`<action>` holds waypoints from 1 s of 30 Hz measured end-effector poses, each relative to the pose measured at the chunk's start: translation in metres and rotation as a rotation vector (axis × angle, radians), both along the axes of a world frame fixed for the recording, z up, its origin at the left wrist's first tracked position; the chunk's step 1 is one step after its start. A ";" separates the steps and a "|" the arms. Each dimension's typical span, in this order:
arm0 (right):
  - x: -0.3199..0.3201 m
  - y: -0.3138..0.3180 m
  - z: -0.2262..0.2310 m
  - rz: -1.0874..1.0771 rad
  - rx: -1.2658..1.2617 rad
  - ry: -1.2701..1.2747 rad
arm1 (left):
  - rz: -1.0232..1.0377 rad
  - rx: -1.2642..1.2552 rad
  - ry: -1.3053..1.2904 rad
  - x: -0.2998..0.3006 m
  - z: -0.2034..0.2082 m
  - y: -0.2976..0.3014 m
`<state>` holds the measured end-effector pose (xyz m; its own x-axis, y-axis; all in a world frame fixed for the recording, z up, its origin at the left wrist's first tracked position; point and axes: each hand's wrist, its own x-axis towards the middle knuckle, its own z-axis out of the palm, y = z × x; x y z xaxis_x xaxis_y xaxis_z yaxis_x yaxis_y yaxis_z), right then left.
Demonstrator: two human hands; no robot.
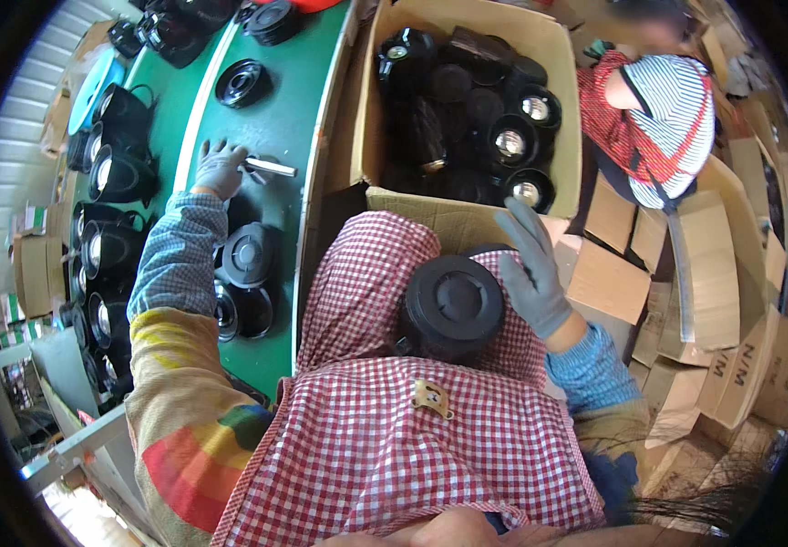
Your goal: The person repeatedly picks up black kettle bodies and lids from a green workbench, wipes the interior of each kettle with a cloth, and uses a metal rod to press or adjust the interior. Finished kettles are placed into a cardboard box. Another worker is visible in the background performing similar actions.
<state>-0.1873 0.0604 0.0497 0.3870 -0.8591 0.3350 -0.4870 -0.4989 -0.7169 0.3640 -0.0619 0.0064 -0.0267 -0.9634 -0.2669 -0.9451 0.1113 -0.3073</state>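
My left hand (pixel 220 168), in a grey glove, reaches out over the green belt (pixel 277 128) and touches a small silver metal tool (pixel 271 166) lying there. My right hand (pixel 532 270), also in a grey glove, rests with fingers spread against the side of a round black plastic part (pixel 451 305) that sits on my lap, on a red-and-white checked apron (pixel 385 428). Beside my left forearm, two black round parts (pixel 248 255) lie on the belt.
A large open cardboard box (pixel 467 205) holding several black parts with shiny centres stands ahead. More black housings (pixel 116 173) line the left of the belt. Another person in a striped head covering (pixel 667 109) sits at the right among flattened cartons (pixel 685 319).
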 end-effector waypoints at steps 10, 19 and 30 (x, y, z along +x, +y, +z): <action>0.039 -0.050 0.109 0.291 -0.254 0.547 | -0.514 0.244 0.850 -0.229 0.174 0.062; -0.002 0.007 0.075 0.209 0.123 0.489 | -0.676 0.349 0.844 -0.282 0.132 0.082; -0.002 -0.005 0.098 0.469 0.273 0.783 | -0.770 0.373 0.935 -0.288 0.107 0.068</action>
